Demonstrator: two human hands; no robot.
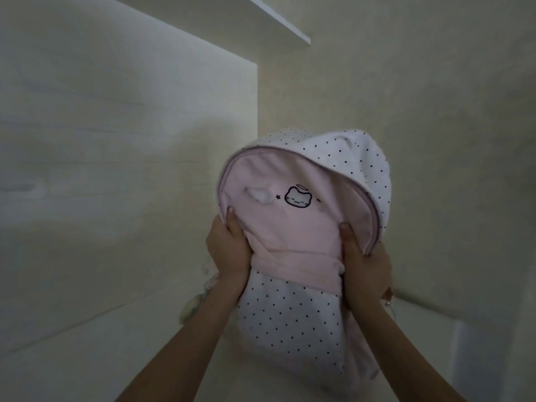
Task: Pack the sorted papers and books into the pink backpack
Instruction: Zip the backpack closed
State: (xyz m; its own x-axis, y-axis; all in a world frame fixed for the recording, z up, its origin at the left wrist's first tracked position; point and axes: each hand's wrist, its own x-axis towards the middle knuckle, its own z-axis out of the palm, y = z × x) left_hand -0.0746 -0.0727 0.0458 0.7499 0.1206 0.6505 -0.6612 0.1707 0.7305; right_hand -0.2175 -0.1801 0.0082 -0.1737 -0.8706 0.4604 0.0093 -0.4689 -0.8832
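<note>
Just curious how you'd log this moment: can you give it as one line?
left hand: grips backpack side | right hand: grips other side | pink backpack: held up, upright | papers, books: not visible

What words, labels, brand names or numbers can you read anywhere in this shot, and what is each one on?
None: there is no readable text anywhere in this view.
The pink backpack, gripped by the left hand and the right hand, bears only a drawing: an outlined cat face with a halo, plus a small star and a squiggle beside it.
Its white part carries plain black dots, no letters.
The shelf shows no print.
</note>
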